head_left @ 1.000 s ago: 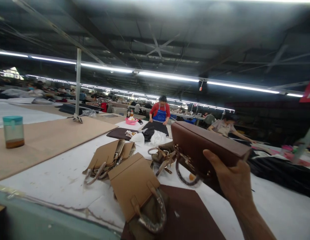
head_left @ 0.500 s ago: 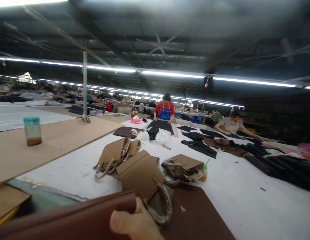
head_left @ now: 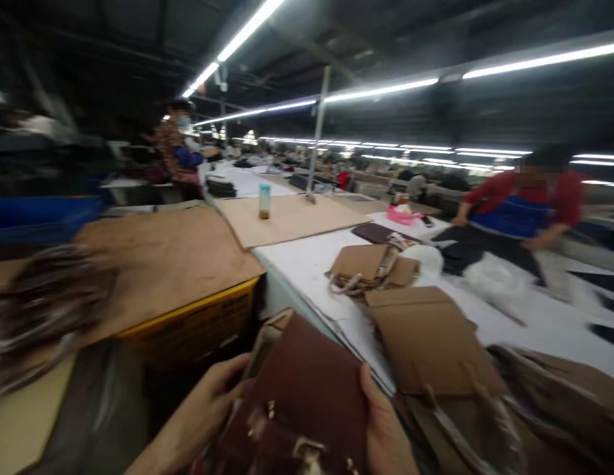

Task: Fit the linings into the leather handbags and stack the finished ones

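Note:
Between both my hands is a dark brown handbag [head_left: 311, 376] with gold-coloured metal fittings, tilted, its lower part cut off by the frame. My left hand [head_left: 212, 402] grips its left side, the fingers partly behind a lighter-edged layer. On the right edge, my right hand [head_left: 386, 422] holds on with the thumb at the front. Close by on the right lies a tan handbag [head_left: 425, 336] with a wrapped handle. Another tan bag [head_left: 361, 264] lies behind it, and a blurred brown bag [head_left: 558, 382] sits at the right.
A white-topped table [head_left: 307, 257] runs along the right. At left stands a brown board [head_left: 178, 257] over a yellow-edged crate [head_left: 198, 316], beside a pile of brown bags [head_left: 44, 303]. A blue-lidded cup [head_left: 264, 201] stands farther back. A co-worker [head_left: 524, 198] in red handles black material across the table.
My view has swung left, toward the board and crate. Earlier one hand held a brown piece at the bottom; now both hands hold the dark brown handbag.

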Demonstrator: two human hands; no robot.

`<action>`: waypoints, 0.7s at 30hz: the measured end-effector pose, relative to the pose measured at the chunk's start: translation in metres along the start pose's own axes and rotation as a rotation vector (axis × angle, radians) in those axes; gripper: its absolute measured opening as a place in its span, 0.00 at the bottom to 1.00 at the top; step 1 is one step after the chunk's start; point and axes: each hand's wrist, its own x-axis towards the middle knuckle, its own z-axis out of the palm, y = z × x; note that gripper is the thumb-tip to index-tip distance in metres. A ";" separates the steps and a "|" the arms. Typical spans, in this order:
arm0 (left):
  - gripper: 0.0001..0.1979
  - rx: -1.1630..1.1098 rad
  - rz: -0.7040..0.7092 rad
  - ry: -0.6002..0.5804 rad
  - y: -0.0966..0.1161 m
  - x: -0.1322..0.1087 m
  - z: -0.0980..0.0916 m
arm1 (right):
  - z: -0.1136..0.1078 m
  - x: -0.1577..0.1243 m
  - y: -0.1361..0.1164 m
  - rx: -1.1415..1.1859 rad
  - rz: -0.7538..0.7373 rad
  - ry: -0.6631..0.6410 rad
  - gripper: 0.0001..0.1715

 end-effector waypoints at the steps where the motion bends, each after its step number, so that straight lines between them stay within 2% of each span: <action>1: 0.15 -0.042 0.023 -0.085 0.002 -0.001 -0.007 | -0.006 0.006 0.003 -0.021 0.026 0.011 0.46; 2: 0.16 -0.084 0.035 -0.147 0.004 0.000 -0.011 | -0.012 0.011 0.006 -0.031 0.039 0.040 0.46; 3: 0.16 -0.105 0.050 -0.161 0.004 0.002 -0.013 | -0.018 0.014 0.008 -0.022 0.049 0.062 0.44; 6: 0.15 -0.052 0.070 -0.171 0.003 0.008 -0.012 | -0.030 0.016 0.014 0.072 0.038 0.085 0.28; 7: 0.15 -0.017 0.067 -0.165 0.002 0.010 -0.011 | -0.033 0.015 0.015 0.125 0.036 0.076 0.25; 11: 0.13 0.095 0.055 -0.151 0.003 0.010 -0.012 | -0.041 0.019 0.021 0.337 0.129 -0.014 0.26; 15: 0.13 0.146 0.043 -0.148 0.008 0.008 -0.016 | -0.043 0.024 0.026 0.410 0.275 -0.064 0.28; 19: 0.12 0.225 0.015 -0.106 0.014 0.004 -0.018 | -0.037 0.022 0.033 0.404 0.460 -0.089 0.19; 21: 0.12 0.275 0.000 -0.095 0.016 0.003 -0.019 | -0.031 0.021 0.037 0.373 0.486 -0.083 0.16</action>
